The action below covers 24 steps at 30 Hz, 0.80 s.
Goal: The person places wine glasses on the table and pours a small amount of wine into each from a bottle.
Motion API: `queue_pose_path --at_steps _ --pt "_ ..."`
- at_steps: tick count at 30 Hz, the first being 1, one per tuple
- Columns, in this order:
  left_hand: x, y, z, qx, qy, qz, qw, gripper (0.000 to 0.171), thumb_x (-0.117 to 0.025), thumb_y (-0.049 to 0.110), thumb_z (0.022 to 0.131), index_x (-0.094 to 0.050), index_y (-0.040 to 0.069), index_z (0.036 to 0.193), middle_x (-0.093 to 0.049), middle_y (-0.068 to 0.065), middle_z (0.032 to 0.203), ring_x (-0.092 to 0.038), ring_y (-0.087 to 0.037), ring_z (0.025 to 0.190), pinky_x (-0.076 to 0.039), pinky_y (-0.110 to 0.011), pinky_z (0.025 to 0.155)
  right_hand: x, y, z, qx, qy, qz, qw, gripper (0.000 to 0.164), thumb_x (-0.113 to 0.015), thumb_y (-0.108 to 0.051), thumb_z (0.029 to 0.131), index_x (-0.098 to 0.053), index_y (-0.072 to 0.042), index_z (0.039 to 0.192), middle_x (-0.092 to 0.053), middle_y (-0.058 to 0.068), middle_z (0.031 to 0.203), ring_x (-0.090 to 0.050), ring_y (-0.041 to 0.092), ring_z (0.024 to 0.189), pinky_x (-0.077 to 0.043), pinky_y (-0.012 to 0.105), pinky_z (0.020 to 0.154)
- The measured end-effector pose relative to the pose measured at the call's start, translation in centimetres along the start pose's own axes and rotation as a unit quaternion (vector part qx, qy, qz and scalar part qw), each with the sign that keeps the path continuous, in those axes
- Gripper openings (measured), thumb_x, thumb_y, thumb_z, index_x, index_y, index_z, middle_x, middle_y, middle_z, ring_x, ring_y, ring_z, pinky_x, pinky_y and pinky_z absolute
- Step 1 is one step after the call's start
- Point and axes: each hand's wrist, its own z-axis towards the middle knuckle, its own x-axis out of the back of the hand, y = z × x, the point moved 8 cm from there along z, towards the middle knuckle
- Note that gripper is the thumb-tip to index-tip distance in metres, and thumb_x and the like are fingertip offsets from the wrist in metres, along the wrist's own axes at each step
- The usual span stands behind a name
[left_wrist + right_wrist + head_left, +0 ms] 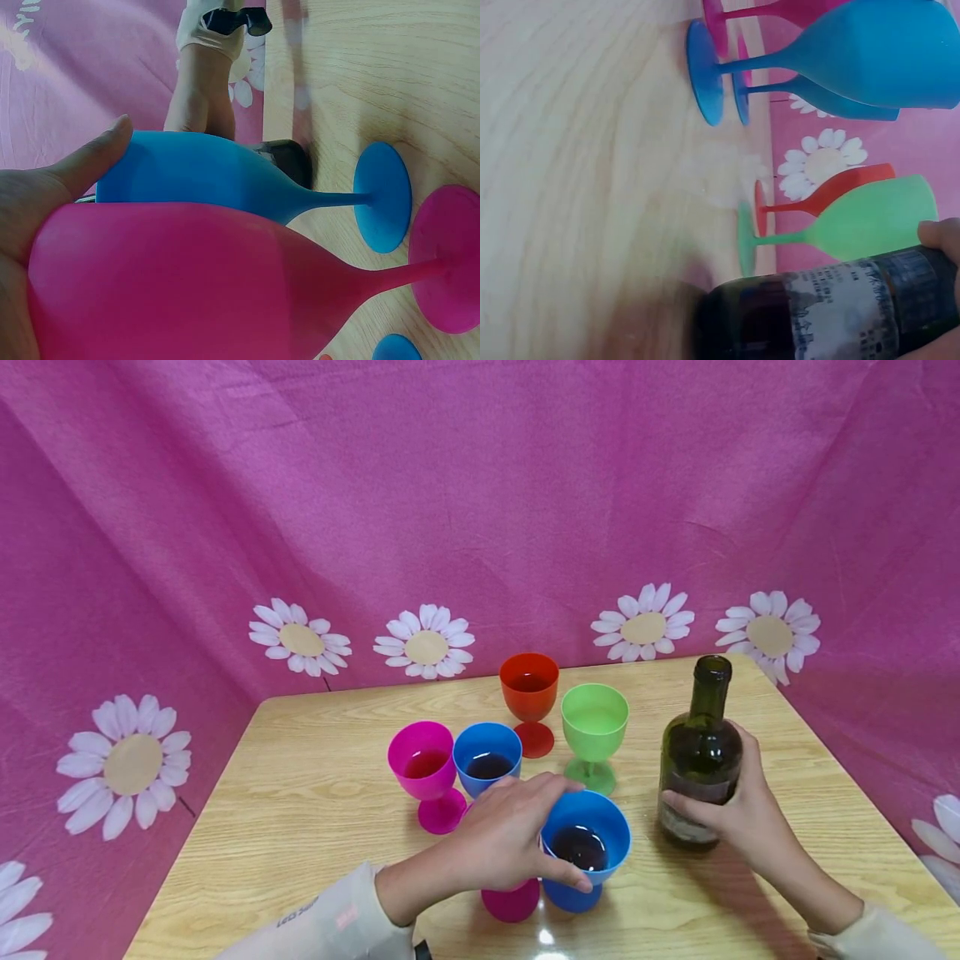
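Observation:
My left hand [498,835] reaches across a near blue goblet [617,831], thumb at its near side and fingers at the far rim, holding it. Dark liquid lies in that goblet. Under the hand stands a pink goblet [165,277], its bowl mostly hidden in the head view and its foot showing. On the right, my right hand [742,810] grips a dark green wine bottle [701,747] round its body. The bottle is nearly upright, uncapped, and bears a label [840,307]. A light green goblet [595,727] stands left of the bottle.
Behind the left hand stand another pink goblet [422,777] with red liquid and another blue goblet [487,756] with dark liquid. A red goblet [528,697], also holding liquid, stands farthest back. The wooden table [300,802] meets a pink flowered cloth [480,510] behind and at both sides.

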Motion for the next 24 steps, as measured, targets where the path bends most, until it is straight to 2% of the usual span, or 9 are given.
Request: queue_pose_path --at_steps 3,7,14,24 --pt "0.01 -0.01 0.01 0.001 0.000 -0.001 1.0000 0.088 -0.085 0.060 0.075 -0.048 0.028 0.148 -0.060 0.012 0.137 -0.054 -0.007 0.127 -0.040 -0.049 0.113 -0.19 0.47 -0.01 -0.018 0.007 0.014 1.000 0.112 -0.088 -0.013 0.083 -0.008 -0.023 0.162 -0.039 0.013 0.148 -0.040 -0.004 0.119 -0.032 0.015 0.095" --pt "0.01 -0.04 -0.01 0.000 0.000 -0.003 1.0000 0.088 -0.085 0.060 0.075 -0.048 0.028 0.148 -0.060 0.012 0.137 -0.054 -0.007 0.127 -0.041 -0.048 0.112 -0.35 0.62 0.02 -0.017 0.016 0.028 0.999 0.110 -0.087 -0.011 0.084 -0.009 -0.020 0.161 -0.039 0.012 0.147 -0.043 -0.004 0.119 -0.033 0.007 0.092" --pt "-0.05 -0.04 0.00 0.003 -0.001 -0.005 1.0000 0.090 -0.085 0.060 0.074 -0.047 0.027 0.149 -0.060 0.011 0.138 -0.054 -0.008 0.129 -0.039 -0.051 0.114 -0.65 0.99 -0.33 -0.009 0.020 0.034 0.999 0.110 -0.087 -0.010 0.084 -0.009 -0.027 0.160 -0.040 0.008 0.145 -0.044 -0.005 0.119 -0.033 0.005 0.091" --pt "-0.09 -0.03 0.05 -0.001 -0.005 0.004 1.0000 0.093 -0.084 0.063 0.074 -0.046 0.026 0.150 -0.060 0.010 0.137 -0.054 -0.008 0.127 -0.041 -0.049 0.112 -0.82 1.16 -0.52 0.013 0.024 0.043 0.999 0.109 -0.086 -0.006 0.083 -0.010 -0.028 0.159 -0.047 -0.010 0.137 -0.048 -0.006 0.118 -0.035 0.005 0.093"
